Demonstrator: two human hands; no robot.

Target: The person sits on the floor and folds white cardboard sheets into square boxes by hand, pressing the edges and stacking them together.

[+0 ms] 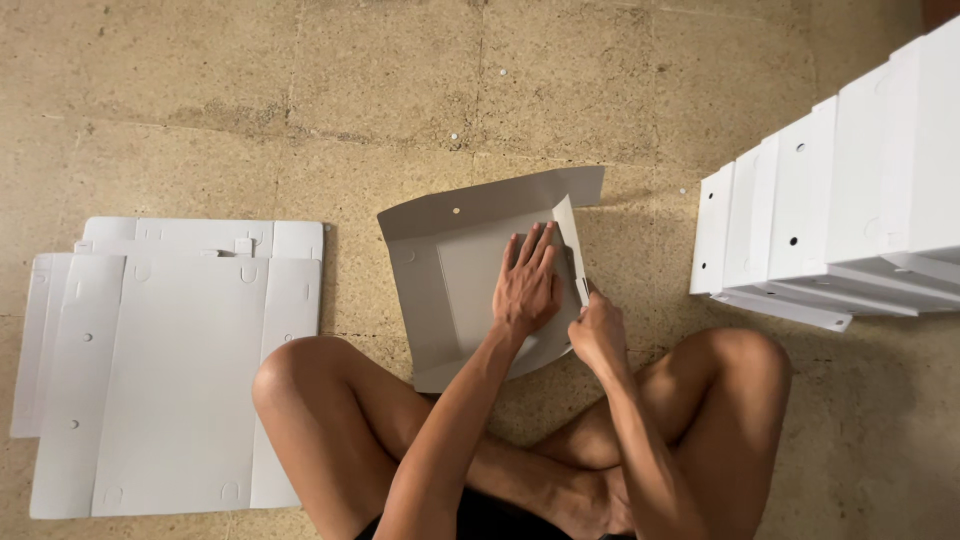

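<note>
On the floor between the crossed legs lies the grey box blank (450, 270), half folded, its far wall already raised. I see the left hand (527, 285) spread flat with fingers apart, pressing the base panel down. Just to its right, the right hand (598, 335) is pinched shut on the side flap (570, 240), which stands upright and runs away from me, along the left hand's outer edge.

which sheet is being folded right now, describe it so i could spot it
On the tan floor, a person sits cross-legged between flat white sheets and stacked boxes. The half-folded sheet lies before the knees, left hand flat on it, right hand at its edge. Only it has raised flaps.
</note>
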